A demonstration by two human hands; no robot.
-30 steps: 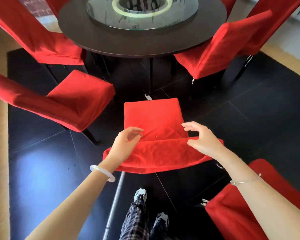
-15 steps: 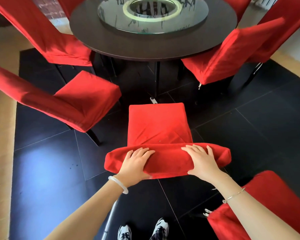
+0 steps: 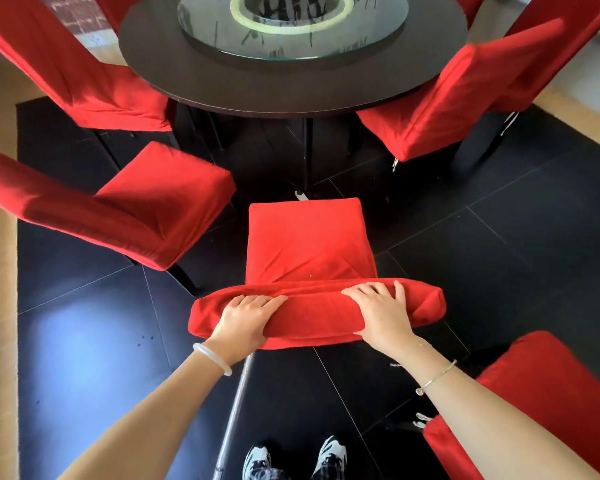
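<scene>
Red chair back (image 3: 314, 311) lies crosswise under both palms, left hand (image 3: 243, 320) and right hand (image 3: 381, 315) clasping its top.

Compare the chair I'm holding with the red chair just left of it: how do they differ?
The held chair faces the table squarely; the left chair is turned at an angle. The left hand and right hand grip the held chair's backrest; the left chair is untouched. Both wear red fabric covers.

The left hand (image 3: 243, 320) and right hand (image 3: 381, 313) no longer pinch the cover (image 3: 425, 303) up. Both now grip the chair back (image 3: 312, 311) from above.
</scene>
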